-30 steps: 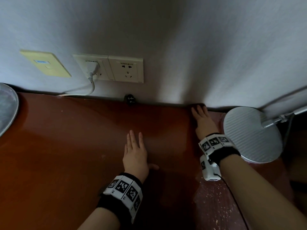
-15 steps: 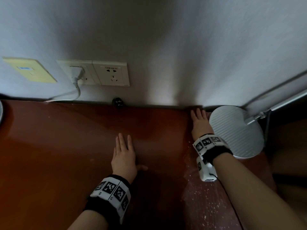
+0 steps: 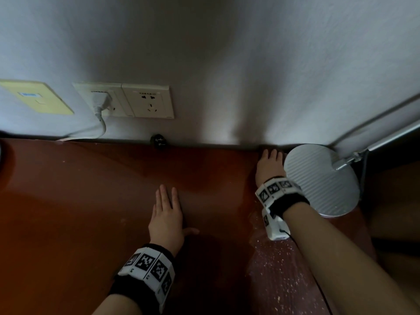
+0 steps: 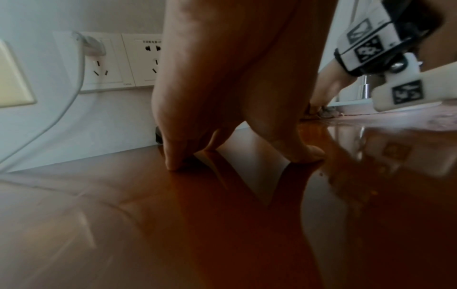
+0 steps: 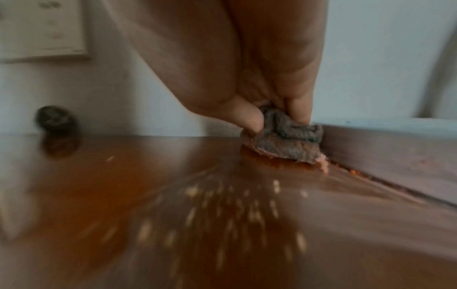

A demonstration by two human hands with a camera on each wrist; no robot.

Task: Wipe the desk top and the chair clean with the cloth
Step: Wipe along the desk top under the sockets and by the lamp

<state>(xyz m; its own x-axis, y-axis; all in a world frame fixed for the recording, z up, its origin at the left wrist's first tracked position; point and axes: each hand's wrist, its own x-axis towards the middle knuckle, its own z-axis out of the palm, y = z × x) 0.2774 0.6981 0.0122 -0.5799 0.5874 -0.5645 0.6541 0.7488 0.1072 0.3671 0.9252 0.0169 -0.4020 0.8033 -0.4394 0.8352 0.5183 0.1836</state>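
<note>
The reddish-brown desk top [image 3: 91, 201] fills the lower view. My left hand [image 3: 167, 214] lies flat on it near the middle, fingers straight, holding nothing; its fingertips [image 4: 173, 164] touch the wood. My right hand [image 3: 270, 164] is at the desk's back edge against the wall, right beside the lamp base. It holds a bunched grey cloth [image 5: 287, 138] between thumb and fingers and presses it onto the desk. The cloth [image 4: 323, 113] also shows under that hand in the left wrist view. The chair is out of view.
A round silver lamp base [image 3: 322, 178] stands at the back right, its arm running right. Pale specks [image 3: 277, 269] litter the desk under my right forearm. Wall sockets [image 3: 147, 101] with a white plug [image 3: 100, 103] and a small black object [image 3: 158, 140] sit along the wall.
My right hand with the cloth has slid a little to the right along the wall, closer to the lamp base. The left hand has stayed flat in place.
</note>
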